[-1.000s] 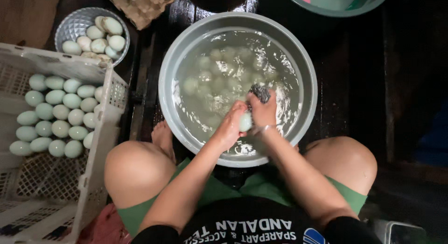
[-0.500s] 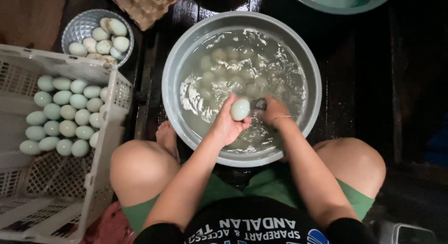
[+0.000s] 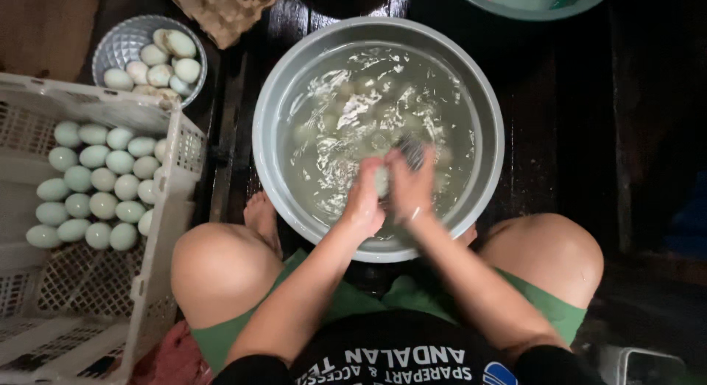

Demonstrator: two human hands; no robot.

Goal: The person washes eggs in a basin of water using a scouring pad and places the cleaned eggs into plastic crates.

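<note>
Nearest the camera, two bare knees are seen spread to either side, with green shorts and a black shirt between them, and a bare foot (image 3: pixel 261 212) is tucked against the near-left rim of a large grey basin (image 3: pixel 486 98). The basin is set on dark wooden planks (image 3: pixel 560 135) and is filled with rippling, cloudy water. Both forearms are stretched forward over its near rim. The left hand (image 3: pixel 366 197) is closed around a pale egg (image 3: pixel 381 180), which is held just at the water's surface, near the middle of the basin and somewhat toward its near side. The right hand (image 3: pixel 412 186) is pressed close against the same egg, with the fingers curled over a dark scrubbing pad (image 3: pixel 412 151); how firmly the pad is gripped cannot be told, since the hands are blurred. More eggs are dimly seen under the water toward the far-left part of the basin.

To the left, a white plastic crate (image 3: pixel 158 230) is placed, and rows of pale green eggs (image 3: pixel 99 180) are laid in its far half. Beyond the crate's far-right corner, a small metal bowl (image 3: pixel 121 43) is seen with several more eggs heaped in it. At the far edge, a woven basket (image 3: pixel 221 9) and the rim of a teal tub (image 3: pixel 530 6) are partly cut off.
</note>
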